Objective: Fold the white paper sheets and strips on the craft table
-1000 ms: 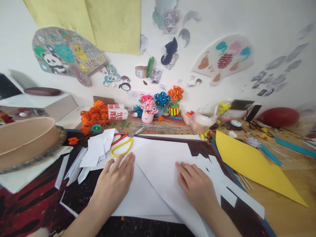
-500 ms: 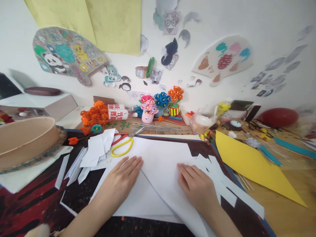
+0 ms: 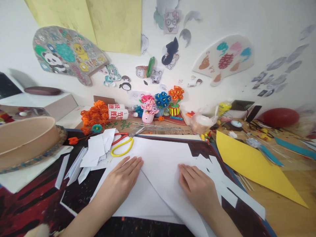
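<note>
Head view, hands [image 3: 125,176] on white paper [image 3: 160,149], orange flowers [image 3: 176,93] in striped pot [image 3: 174,111]

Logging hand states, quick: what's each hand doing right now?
Left hand: open, fingers extended, resting on the white paper.
Right hand: on the paper, fingers slightly curled; whether gripping, cannot tell.

Around the paper sheet [image 3: 163,149], scraps [image 3: 95,151] are laid at ten o'clock, scissors [image 3: 132,141] at eleven, flowerpots [image 3: 174,111] at twelve, a card [image 3: 256,168] at two and offcuts [image 3: 247,197] at three.
</note>
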Action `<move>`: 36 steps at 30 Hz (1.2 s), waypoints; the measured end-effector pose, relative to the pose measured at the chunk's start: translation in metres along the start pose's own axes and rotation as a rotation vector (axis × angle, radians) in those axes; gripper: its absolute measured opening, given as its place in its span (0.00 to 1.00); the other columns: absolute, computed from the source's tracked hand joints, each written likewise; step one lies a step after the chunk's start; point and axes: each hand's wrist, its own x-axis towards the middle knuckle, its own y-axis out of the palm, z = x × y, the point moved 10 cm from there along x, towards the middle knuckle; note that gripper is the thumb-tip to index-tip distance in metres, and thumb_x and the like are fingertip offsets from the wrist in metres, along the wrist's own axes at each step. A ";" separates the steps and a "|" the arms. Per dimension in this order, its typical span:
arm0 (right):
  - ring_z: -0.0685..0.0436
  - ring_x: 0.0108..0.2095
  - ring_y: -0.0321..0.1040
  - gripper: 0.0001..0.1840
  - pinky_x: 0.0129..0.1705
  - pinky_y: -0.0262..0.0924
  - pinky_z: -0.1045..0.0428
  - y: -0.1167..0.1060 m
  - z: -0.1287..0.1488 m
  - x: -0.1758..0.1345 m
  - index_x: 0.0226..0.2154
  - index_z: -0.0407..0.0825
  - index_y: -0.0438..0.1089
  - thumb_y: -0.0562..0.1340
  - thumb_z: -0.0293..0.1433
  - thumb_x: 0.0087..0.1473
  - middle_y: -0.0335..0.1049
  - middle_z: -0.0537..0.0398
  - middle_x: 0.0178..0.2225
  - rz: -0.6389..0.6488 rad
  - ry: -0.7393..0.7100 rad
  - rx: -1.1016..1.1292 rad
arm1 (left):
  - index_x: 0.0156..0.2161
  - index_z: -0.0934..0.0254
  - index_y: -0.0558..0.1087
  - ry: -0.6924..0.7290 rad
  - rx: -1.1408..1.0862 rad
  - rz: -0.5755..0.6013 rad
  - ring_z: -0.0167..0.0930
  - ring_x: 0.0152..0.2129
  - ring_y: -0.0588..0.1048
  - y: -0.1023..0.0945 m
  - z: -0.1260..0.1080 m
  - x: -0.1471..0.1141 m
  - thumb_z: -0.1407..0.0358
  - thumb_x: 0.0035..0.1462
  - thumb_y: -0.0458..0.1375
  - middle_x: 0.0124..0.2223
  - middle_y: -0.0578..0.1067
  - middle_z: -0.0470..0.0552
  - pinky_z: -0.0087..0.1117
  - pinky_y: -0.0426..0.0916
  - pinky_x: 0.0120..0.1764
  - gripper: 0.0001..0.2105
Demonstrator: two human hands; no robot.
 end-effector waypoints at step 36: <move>0.43 0.33 0.73 0.14 0.41 0.63 0.48 -0.007 0.006 0.000 0.35 0.37 0.76 0.54 0.23 0.60 0.78 0.47 0.32 -0.056 -0.039 -0.035 | 0.50 0.72 0.72 -0.217 0.136 0.019 0.43 0.47 0.73 -0.011 0.016 0.002 0.73 0.61 0.47 0.50 0.76 0.58 0.46 0.69 0.46 0.16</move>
